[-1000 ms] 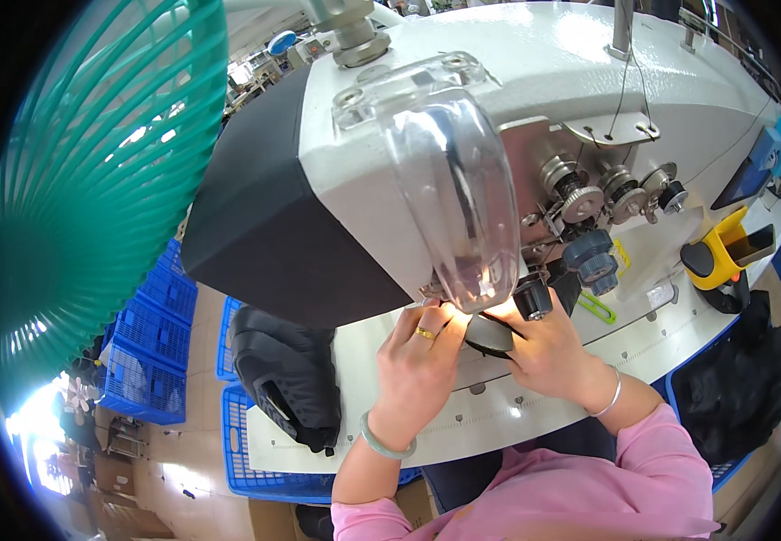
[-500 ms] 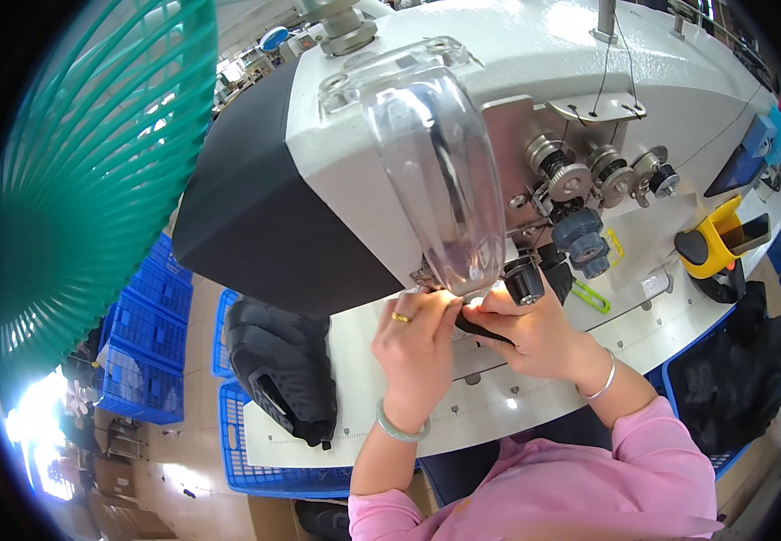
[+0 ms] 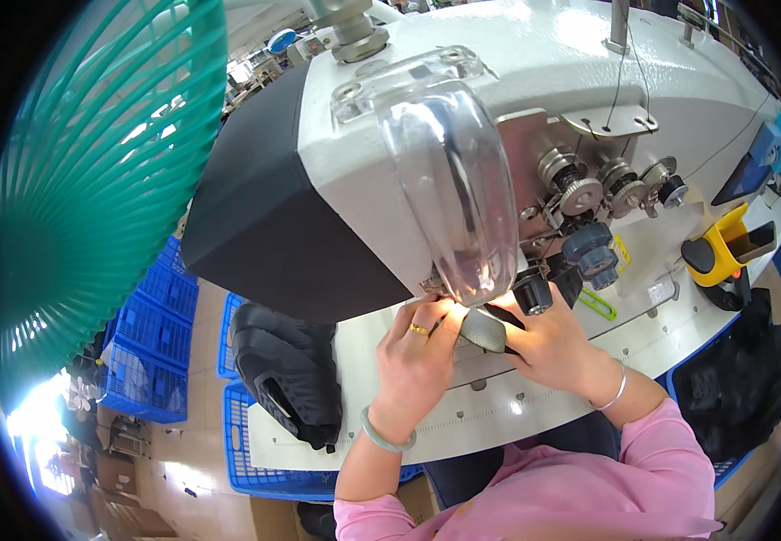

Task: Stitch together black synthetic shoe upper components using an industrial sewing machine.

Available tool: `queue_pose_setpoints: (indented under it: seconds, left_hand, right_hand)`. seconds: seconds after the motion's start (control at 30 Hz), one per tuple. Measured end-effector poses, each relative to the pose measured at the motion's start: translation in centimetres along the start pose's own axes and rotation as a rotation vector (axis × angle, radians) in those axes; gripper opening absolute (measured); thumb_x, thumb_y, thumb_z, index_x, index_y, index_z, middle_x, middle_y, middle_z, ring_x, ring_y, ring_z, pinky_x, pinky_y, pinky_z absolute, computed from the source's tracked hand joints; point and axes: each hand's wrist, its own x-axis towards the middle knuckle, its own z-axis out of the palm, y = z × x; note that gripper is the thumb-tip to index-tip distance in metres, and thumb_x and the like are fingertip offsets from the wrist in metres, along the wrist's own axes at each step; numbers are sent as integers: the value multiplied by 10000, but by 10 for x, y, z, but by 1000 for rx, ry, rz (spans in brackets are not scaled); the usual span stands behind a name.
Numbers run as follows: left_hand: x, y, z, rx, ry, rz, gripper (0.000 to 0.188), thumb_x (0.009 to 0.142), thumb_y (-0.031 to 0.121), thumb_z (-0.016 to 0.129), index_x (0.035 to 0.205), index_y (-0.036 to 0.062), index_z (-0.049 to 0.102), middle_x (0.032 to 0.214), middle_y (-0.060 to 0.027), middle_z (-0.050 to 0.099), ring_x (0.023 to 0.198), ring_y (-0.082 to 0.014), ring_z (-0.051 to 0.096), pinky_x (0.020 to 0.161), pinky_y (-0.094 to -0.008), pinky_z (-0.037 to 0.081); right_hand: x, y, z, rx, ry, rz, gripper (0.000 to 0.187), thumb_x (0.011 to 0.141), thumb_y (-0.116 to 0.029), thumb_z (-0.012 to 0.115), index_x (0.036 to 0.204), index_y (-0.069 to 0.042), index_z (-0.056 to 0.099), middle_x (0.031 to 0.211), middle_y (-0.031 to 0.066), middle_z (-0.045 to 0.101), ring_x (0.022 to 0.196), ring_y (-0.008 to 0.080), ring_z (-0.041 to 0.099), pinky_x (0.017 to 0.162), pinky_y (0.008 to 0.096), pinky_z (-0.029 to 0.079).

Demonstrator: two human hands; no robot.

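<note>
Under the head of a white sewing machine (image 3: 354, 194), my two hands meet at a small piece of dark fabric with a grey mesh-like face (image 3: 483, 332). My left hand (image 3: 413, 365), with a gold ring, pinches the piece's left side close to the lit needle area. From the right, my right hand (image 3: 554, 353) grips its other side, thumb against the near edge. A clear plastic guard (image 3: 453, 189) hangs in front of the needle and hides it, along with some of my fingertips. The rest of the piece is out of sight behind my hands.
A black padded shoe-like piece (image 3: 284, 370) lies on the table's left end. Green thread snips (image 3: 598, 305) and a yellow holder (image 3: 724, 248) are to the right. A green fan (image 3: 102, 198) looms at left. Blue crates (image 3: 147, 365) stand on the floor; black pieces (image 3: 728, 388) fill one at right.
The fabric piece has turned between my hands, so its grey mesh-like face now shows where a dark edge did. My hands sit slightly farther apart. The whole view has shifted a little.
</note>
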Motion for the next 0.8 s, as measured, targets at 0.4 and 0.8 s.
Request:
queue_pose_setpoints:
  seconds: [0.4, 0.8]
  left_hand:
    - [-1, 5, -4, 6, -34, 9, 420, 652, -29, 716, 1062, 54, 672, 1032, -78, 622, 940, -277, 648, 757, -361, 560]
    - [6, 0, 6, -244, 114, -280, 162, 778, 23, 699, 932, 69, 712, 844, -71, 683, 785, -268, 618, 653, -359, 510]
  right_hand:
    - [1, -3, 3, 4, 17, 25, 365, 641, -92, 711, 998, -98, 635, 1081, 109, 549, 1098, 348, 493, 890, 456, 398]
    - [14, 8, 17, 307, 159, 40, 319, 723, -182, 787, 1020, -87, 723, 944, 10, 611, 865, 266, 564, 725, 377, 398]
